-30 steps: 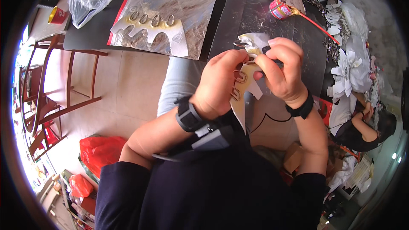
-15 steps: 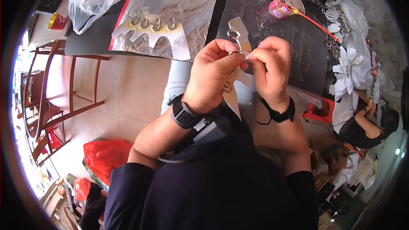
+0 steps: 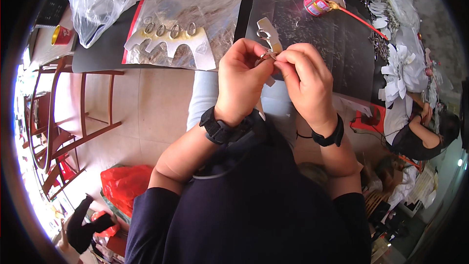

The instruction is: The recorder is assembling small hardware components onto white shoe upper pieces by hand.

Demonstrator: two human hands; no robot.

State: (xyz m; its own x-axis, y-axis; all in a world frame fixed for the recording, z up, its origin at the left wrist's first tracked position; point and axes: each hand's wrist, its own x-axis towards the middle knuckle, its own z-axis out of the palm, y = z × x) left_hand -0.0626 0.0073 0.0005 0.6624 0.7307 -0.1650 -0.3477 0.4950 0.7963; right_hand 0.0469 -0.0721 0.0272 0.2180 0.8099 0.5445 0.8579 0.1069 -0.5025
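Note:
Above my lap, my left hand (image 3: 239, 85) is closed around a white cut-out strip (image 3: 269, 32) whose upper end stands out past the fingers. A metal ring (image 3: 262, 33) sits on that end, and another metal ring (image 3: 268, 55) is between the fingertips of both hands. My right hand (image 3: 309, 78) pinches a small part of the strip beside this second ring. Most of the strip's lower part is hidden behind my left hand. On the table at left lies a similar white scalloped piece (image 3: 204, 57) with several oval rings (image 3: 174, 31) along its yellowish edge.
A red tin (image 3: 315, 6) with a red-handled brush (image 3: 361, 23) across it stands on the dark table mat (image 3: 312, 34). White cut pieces (image 3: 398, 71) are heaped at right, near a seated person. A plastic bag (image 3: 100, 5) is at upper left, above wooden chairs (image 3: 83, 98).
The strip's lower part, visible below my hands before, is now mostly hidden. My right fingers have closed in nearer the ring. The whole view has shifted slightly.

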